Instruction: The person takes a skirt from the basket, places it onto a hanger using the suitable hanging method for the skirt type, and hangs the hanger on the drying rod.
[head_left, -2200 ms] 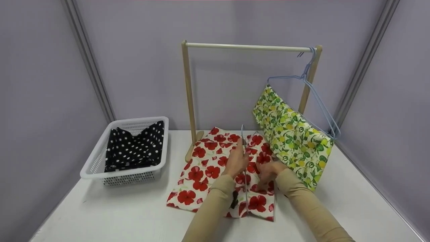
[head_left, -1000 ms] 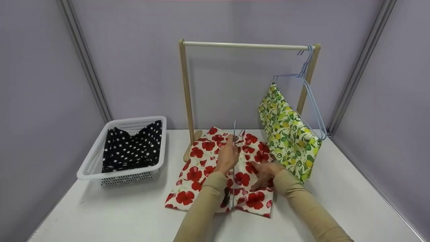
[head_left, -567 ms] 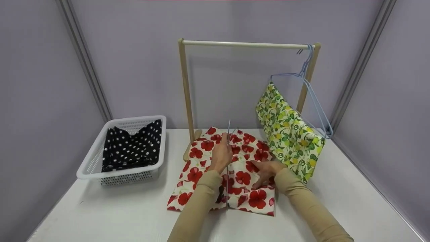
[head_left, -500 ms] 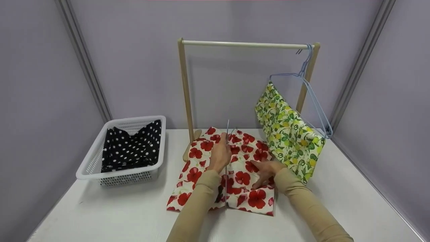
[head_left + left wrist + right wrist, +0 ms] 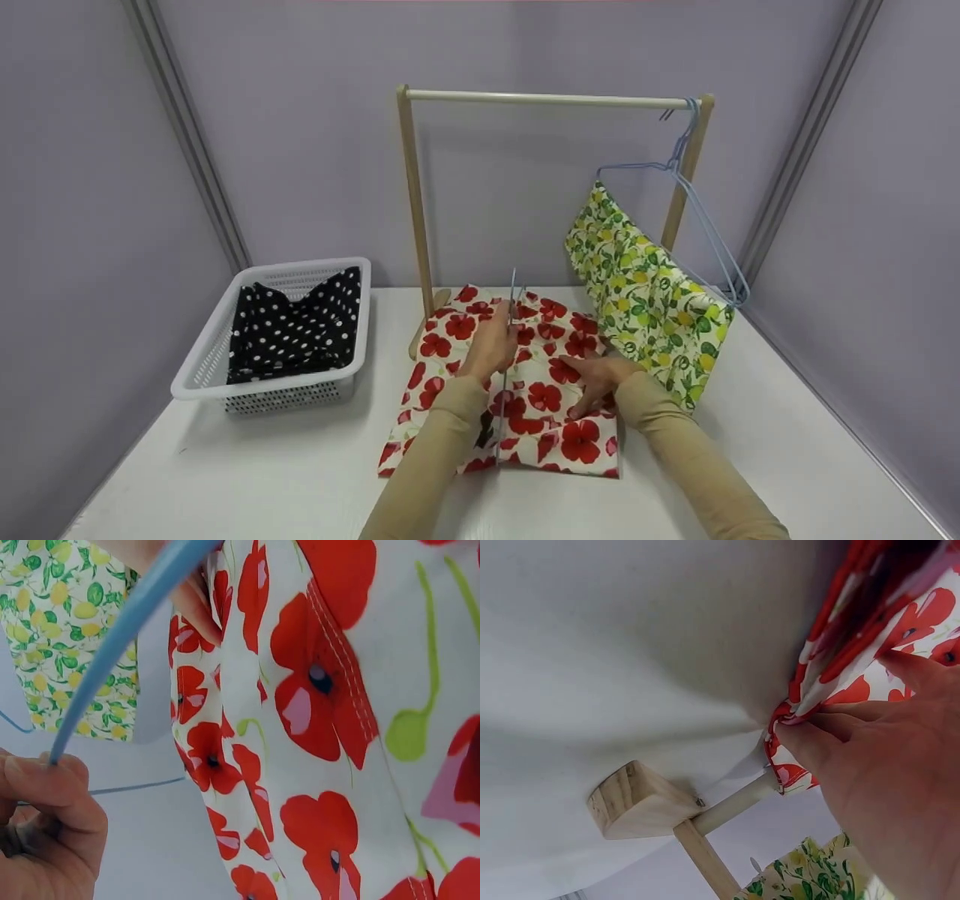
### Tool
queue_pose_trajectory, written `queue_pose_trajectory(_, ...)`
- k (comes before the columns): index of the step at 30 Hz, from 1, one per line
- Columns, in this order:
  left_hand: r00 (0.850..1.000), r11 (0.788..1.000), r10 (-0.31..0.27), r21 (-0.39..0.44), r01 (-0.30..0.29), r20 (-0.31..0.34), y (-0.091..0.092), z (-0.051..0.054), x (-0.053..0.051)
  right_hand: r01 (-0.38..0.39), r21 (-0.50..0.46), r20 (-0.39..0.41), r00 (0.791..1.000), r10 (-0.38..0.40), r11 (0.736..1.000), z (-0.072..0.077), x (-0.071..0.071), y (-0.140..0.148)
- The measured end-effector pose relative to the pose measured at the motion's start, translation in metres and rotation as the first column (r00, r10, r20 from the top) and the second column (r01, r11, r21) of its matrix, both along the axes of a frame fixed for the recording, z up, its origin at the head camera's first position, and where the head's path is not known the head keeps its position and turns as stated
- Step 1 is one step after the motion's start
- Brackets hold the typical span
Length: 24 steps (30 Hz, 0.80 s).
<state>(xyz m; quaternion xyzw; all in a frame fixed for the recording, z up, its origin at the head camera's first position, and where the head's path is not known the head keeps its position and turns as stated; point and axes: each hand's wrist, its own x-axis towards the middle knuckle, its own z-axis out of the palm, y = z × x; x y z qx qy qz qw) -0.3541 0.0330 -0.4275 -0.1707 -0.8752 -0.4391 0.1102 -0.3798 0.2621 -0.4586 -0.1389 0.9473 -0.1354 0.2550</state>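
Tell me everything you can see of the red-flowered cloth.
The red-flowered cloth is white fabric printed with big red blooms and green stems, with visible stitching. It lies creased on the table near the rack. A blue hanger in the left hand crosses it; the right hand holds its right edge.

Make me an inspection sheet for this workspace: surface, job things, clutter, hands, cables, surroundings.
Surface: white table.
Job things: red-flowered cloth lies creased on the table; hanger held at it, whether inside is unclear.
Clutter: basket at left, with dotted cloth in it.
Hands: left hand pinches the hanger; right hand touches the red-flowered cloth, grip unclear.
Cables: nothing seen.
Surroundings: rack with lemon cloth hung at its right end; pale walls.
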Motion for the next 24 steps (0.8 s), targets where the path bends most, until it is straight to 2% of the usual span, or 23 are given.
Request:
queue_pose_trajectory(5,1.0,1.0,0.028,-0.01,-0.028,-0.001,0.001,0.002,0.002,0.019,-0.023,-0.008,1.0,-0.019,1.0,-0.001,0.0,0.001)
queue_pose_trajectory(9,0.997,0.999,0.03,0.029,-0.032,0.068,0.0,0.002,0.002,-0.004,-0.029,-0.04,0.999,0.003,1.0,-0.003,0.002,0.001)
queue_pose_trajectory(11,0.996,0.998,0.014,0.054,-0.019,0.087,-0.001,0.001,0.002,-0.023,-0.042,-0.07,0.997,0.02,0.999,-0.003,0.006,0.0)
queue_pose_trajectory(13,0.996,0.998,0.008,0.064,-0.014,0.092,-0.002,-0.001,0.002,-0.058,-0.048,-0.135,0.99,0.051,0.997,-0.001,0.013,-0.004)
queue_pose_trajectory(15,0.997,0.998,0.019,0.06,-0.023,0.071,-0.003,-0.002,0.001,-0.147,-0.034,-0.244,0.96,0.135,0.989,0.0,0.022,-0.01)
queue_pose_trajectory(17,0.998,0.998,0.029,0.053,-0.032,0.06,-0.004,-0.002,0.001,-0.256,-0.007,-0.359,0.903,0.236,0.967,0.0,0.033,-0.018)
queue_pose_trajectory(19,0.998,0.998,0.032,0.05,-0.035,0.062,-0.004,-0.001,0.0,-0.37,0.009,-0.426,0.839,0.339,0.929,0.0,0.043,-0.025)
queue_pose_trajectory(20,0.997,0.998,0.031,0.05,-0.035,0.067,-0.004,0.0,0.0,-0.419,0.002,-0.435,0.817,0.378,0.908,-0.001,0.048,-0.029)
queue_pose_trajectory(22,0.996,0.998,0.027,0.049,-0.031,0.087,-0.003,0.001,0.0,-0.484,-0.018,-0.406,0.803,0.436,0.875,-0.002,0.059,-0.034)
queue_pose_trajectory(24,0.995,0.999,0.028,0.042,-0.032,0.096,-0.002,0.002,0.0,-0.511,-0.032,-0.346,0.812,0.47,0.859,-0.004,0.068,-0.038)
